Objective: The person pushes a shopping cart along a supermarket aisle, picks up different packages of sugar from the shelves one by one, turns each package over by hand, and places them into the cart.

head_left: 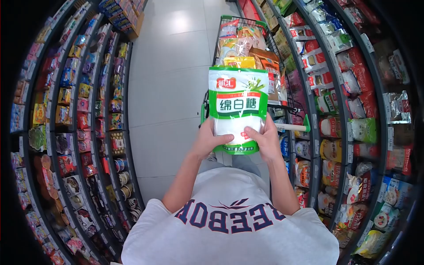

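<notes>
Between both hands, upright in front of my chest, is a green and white bag of sugar point(237, 95) with its printed front facing me. My left hand point(211, 138) grips the lower left edge, its thumb lying across the front. On the lower right edge my right hand point(265, 138) holds on the same way, thumb on the front. The fingers behind the bag are hidden. Just beyond the bag stands a shopping cart point(289, 126) with several packaged goods inside, among them a brown bag point(269, 59) and a yellow package point(240, 62). The sugar bag covers part of the cart.
Shelves of bagged goods point(320, 79) rise close on my right, beside the cart. Along the left run shelves of small colourful packages point(66, 110). Stacked boxes point(123, 15) stand at the far end of the left shelves. A grey tiled floor point(170, 88) lies between.
</notes>
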A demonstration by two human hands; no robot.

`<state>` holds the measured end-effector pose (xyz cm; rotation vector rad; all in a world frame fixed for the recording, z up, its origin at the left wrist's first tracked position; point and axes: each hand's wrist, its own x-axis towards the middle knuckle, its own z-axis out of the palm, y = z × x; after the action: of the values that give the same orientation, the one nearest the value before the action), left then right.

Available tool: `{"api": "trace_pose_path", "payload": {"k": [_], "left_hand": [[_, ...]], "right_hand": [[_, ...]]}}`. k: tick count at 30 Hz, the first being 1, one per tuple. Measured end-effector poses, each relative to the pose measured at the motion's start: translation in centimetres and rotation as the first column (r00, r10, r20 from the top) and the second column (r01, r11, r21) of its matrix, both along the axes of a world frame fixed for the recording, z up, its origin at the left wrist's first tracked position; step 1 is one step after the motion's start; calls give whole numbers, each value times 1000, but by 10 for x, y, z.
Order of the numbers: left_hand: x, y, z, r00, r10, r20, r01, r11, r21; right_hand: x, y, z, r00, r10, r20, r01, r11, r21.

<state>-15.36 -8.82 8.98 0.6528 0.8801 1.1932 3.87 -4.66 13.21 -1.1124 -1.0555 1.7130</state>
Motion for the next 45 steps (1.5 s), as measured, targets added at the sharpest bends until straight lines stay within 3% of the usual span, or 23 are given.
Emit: {"api": "trace_pose_path", "payload": {"k": [3, 6, 12, 13, 15, 17, 19, 21, 23, 24, 26, 28, 30, 32, 34, 36, 39, 45], "left_hand": [[6, -9, 11, 999, -13, 53, 11, 999, 32], [13, -18, 14, 991, -5, -131, 16, 996, 85], [32, -37, 23, 968, 151, -203, -127, 984, 124], [37, -36, 24, 924, 224, -309, -161, 963, 215], [46, -36, 29, 763, 402, -506, -214, 896, 389], [66, -40, 59, 506, 437, -743, -223, 899, 377], [97, -44, 85, 375, 483, -791, -174, 875, 452], [137, -53, 104, 135, 660, -739, 36, 743, 669], [165, -66, 107, 256, 712, -654, 115, 649, 752], [177, -68, 109, 341, 722, -602, 162, 586, 794], [185, -79, 105, 390, 745, -541, 30, 577, 816], [180, -85, 97, 228, 788, -572, -166, 610, 775], [186, -88, 93, 295, 748, -594, -417, 660, 624], [195, -88, 83, 724, 621, -301, -521, 778, 350], [205, -98, 80, 897, 438, 55, -441, 893, 94], [226, -104, 76, 910, 410, 53, -414, 904, 110], [250, -109, 65, 905, 426, 6, -421, 893, 160], [278, -118, 59, 878, 473, -74, -450, 868, 211]], "right_hand": [[4, -5, 6, 999, -25, -32, 26, 999, 30], [13, -8, 1, 999, -1, -37, 2, 999, 35], [30, -12, 6, 988, 130, -85, -125, 990, 60], [35, -12, 4, 993, 115, -25, -112, 988, 104], [44, -14, 6, 959, 28, 283, -119, 943, 311], [61, -6, -9, 973, 83, 217, -172, 885, 432], [61, -15, 12, 966, 198, -165, -151, 954, 261], [78, -18, -5, 826, 368, -428, -210, 904, 372], [104, -20, 2, 879, 216, -425, -138, 968, 207], [119, -14, 4, 797, 121, -592, -155, 988, -7], [124, -10, 13, 774, 105, -624, -140, 990, -8], [135, -12, 17, 759, 74, -647, -122, 992, -30], [155, -14, 17, 726, 97, -681, -166, 985, -37], [173, -17, 9, 693, 139, -707, -231, 972, -36], [187, -23, 4, 699, 180, -692, -267, 963, -20], [196, -32, 6, 681, 184, -709, -285, 958, -24], [211, -40, 6, 827, 213, -521, -241, 970, 15], [234, -51, 13, 879, 102, -465, -62, 993, 102]]}}
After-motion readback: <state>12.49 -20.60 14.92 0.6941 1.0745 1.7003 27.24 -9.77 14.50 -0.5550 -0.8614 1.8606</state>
